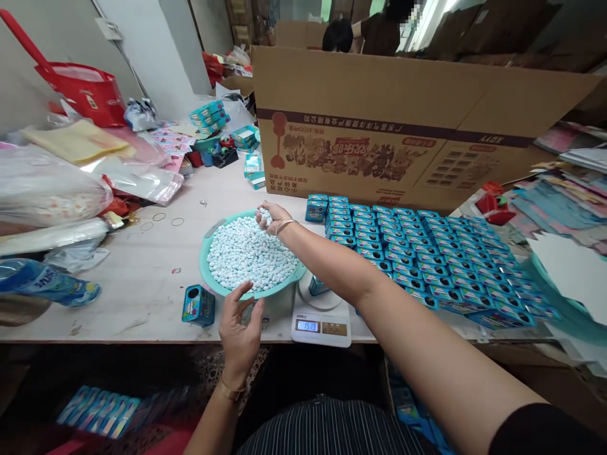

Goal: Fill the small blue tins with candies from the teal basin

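Note:
My right hand [271, 218] is closed around a heap of small white candies, over the far side of a mint-green basin [203, 268]. Many pale candies [251, 253] fill that basin. At its near rim my left hand [241, 322] hovers with fingers apart and nothing in them. Left of that hand, a teal candy box [198, 305] with a dark round hole on top stands on the table. Just right of the basin is a white digital scale [321, 319], its display reading about 151.9. Another teal box [317, 285] sits on the scale, partly hidden by my right forearm.
Rows of teal boxes [427, 253] cover the table's right side, before a large cardboard carton [351, 126]. A blue bottle [47, 282] lies at left near plastic bags [47, 189] and a red bucket [85, 91]. Two people are partly visible behind the carton.

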A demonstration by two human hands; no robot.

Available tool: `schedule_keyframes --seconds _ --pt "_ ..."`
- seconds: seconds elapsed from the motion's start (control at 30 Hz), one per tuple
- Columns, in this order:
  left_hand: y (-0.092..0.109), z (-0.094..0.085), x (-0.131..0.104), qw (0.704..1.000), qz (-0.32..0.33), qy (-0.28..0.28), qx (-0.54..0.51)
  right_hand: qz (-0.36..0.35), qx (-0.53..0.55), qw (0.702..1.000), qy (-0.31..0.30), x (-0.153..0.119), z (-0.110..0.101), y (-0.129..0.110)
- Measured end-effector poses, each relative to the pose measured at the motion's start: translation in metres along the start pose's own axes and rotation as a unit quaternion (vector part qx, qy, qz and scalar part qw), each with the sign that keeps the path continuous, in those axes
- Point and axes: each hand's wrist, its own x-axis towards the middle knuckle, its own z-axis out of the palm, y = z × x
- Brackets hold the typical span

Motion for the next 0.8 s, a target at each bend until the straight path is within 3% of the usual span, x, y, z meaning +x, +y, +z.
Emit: schedule_keyframes --seconds 0.2,0.57,0.8 --pt "-0.008 -0.005 -0.006 0.999 -0.04 -0.005 -0.011 -0.004 -0.047 0.999 0.005 -0.003 0.004 0.006" --pt "-0.008 0.002 -0.004 0.999 0.015 -0.035 0.021 -0.056 -0.087 0.994 -0.024 -0.007 0.006 0.007" --pt "-0.003 0.018 0.0 0.995 0.041 -0.085 0.029 -0.106 -0.27 0.957 -0.002 -0.014 0.002 0.008"
